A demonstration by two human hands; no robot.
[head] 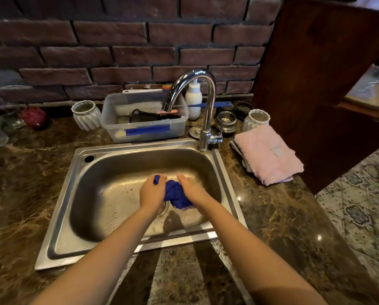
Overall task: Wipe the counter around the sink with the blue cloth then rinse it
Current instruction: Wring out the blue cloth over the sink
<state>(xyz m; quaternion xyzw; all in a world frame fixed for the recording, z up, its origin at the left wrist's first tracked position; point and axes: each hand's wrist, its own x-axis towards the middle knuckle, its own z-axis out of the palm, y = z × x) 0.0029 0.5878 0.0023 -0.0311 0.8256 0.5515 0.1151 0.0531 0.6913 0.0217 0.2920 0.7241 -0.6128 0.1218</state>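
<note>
The blue cloth (175, 194) is bunched up inside the steel sink (78, 164), over the drain. My left hand (151, 192) grips its left end, with a blue tip sticking out above the fingers. My right hand (190, 187) grips its right side. Both hands are low in the basin, close together. The chrome tap (206, 119) arches over the back of the sink, and I see no water running from it. The dark marble counter (278, 216) surrounds the sink.
A clear plastic tub (144, 126) with utensils stands behind the sink. White ribbed jars (86, 115) (255, 119) flank it. A soap bottle (193, 100) is behind the tap. Folded pink cloths (270, 155) lie at the right. A brick wall is behind; a tiled floor is at the right.
</note>
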